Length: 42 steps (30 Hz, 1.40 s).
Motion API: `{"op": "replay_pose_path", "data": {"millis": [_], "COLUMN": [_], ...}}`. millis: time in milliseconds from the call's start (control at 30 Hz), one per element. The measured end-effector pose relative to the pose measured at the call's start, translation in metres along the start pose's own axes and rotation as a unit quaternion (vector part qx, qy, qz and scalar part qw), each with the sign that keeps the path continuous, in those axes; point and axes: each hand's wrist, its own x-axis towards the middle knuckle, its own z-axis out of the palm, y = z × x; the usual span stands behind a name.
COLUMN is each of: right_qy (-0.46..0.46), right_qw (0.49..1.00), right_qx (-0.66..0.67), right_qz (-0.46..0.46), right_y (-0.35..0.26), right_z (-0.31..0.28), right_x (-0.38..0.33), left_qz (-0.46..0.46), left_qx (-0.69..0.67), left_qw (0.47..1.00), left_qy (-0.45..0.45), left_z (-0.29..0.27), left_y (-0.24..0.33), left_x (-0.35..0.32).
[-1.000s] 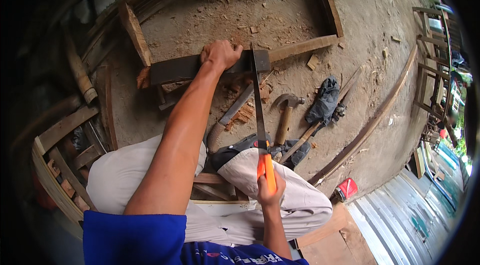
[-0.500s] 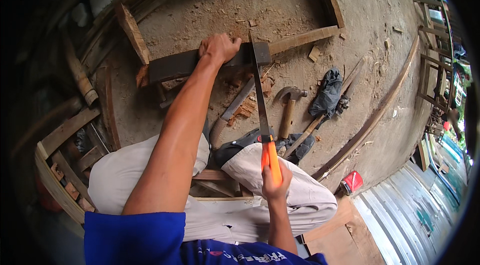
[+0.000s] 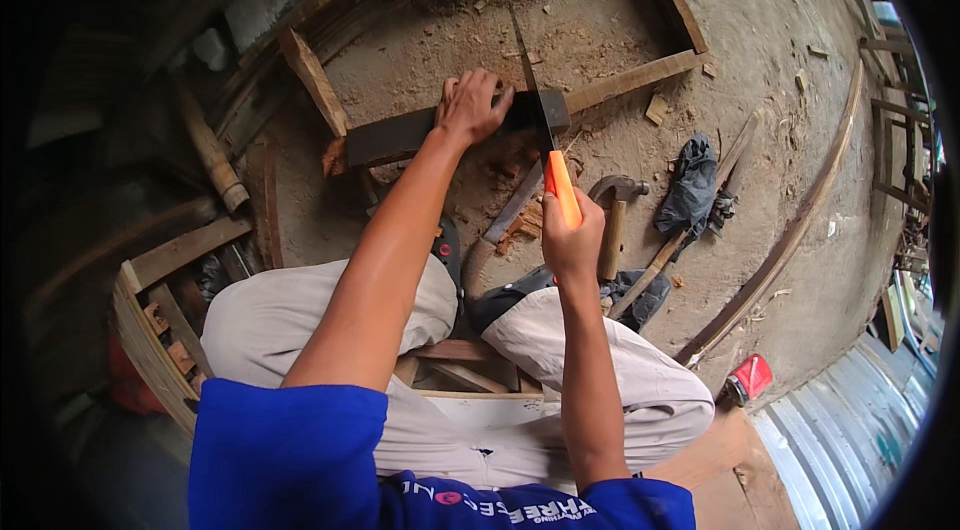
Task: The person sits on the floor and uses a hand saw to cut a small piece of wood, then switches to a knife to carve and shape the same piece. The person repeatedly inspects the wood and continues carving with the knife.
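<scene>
A dark wooden beam (image 3: 392, 138) lies across in front of me. My left hand (image 3: 470, 108) grips it from above, right of its middle, with the fingers bent over the far side and the thumb toward the saw. My right hand (image 3: 573, 238) is closed round the orange handle of a handsaw (image 3: 562, 192). The saw's dark blade crosses the beam near its right end and points away from me. Whether the teeth sit in a cut cannot be made out.
Right of the saw lie a claw hammer (image 3: 614, 225) and a dark plastic bag (image 3: 688, 185) round a wooden-handled tool. A large knife (image 3: 510, 210) lies below the beam. Wooden frame pieces (image 3: 635, 80) border the dusty ground. A red can (image 3: 750, 377) stands by corrugated metal sheets (image 3: 835, 445).
My right hand has pushed the saw forward, so its handle is now close to the beam and more blade reaches past it. The left hand's fingers look looser on the beam. The view has shifted.
</scene>
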Motion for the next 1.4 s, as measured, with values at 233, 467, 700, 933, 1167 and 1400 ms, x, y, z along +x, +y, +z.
{"op": "replay_pose_path", "data": {"millis": [233,467,700,933,1167,1400], "right_qy": [-0.018,-0.091,-0.005,-0.024,-0.003,-0.028], "right_qw": [0.998,0.991,0.999,0.99,0.997,0.994], "right_qx": [0.026,0.006,-0.016,-0.047,-0.074,-0.074], "right_qz": [0.058,-0.102,-0.042,0.134,0.0,0.074], "right_y": [-0.002,-0.026,-0.008,-0.047,-0.022,-0.045], "right_z": [-0.003,-0.017,0.006,-0.056,-0.001,-0.071], "right_x": [0.025,0.004,-0.004,-0.08,-0.009,-0.124], "left_qz": [-0.017,-0.013,-0.067,-0.054,-0.06,-0.049], "left_qx": [0.182,0.193,0.165,0.148,0.139,0.132], "left_qw": [0.981,0.981,0.975,0.978,0.981,0.981], "left_qy": [-0.062,-0.014,-0.135,-0.14,-0.123,-0.134], "left_z": [-0.002,-0.004,-0.017,-0.011,-0.008,-0.011], "left_y": [0.006,0.016,0.017,0.011,0.012,0.013], "left_x": [-0.044,-0.031,-0.022,-0.022,-0.024,-0.032]}}
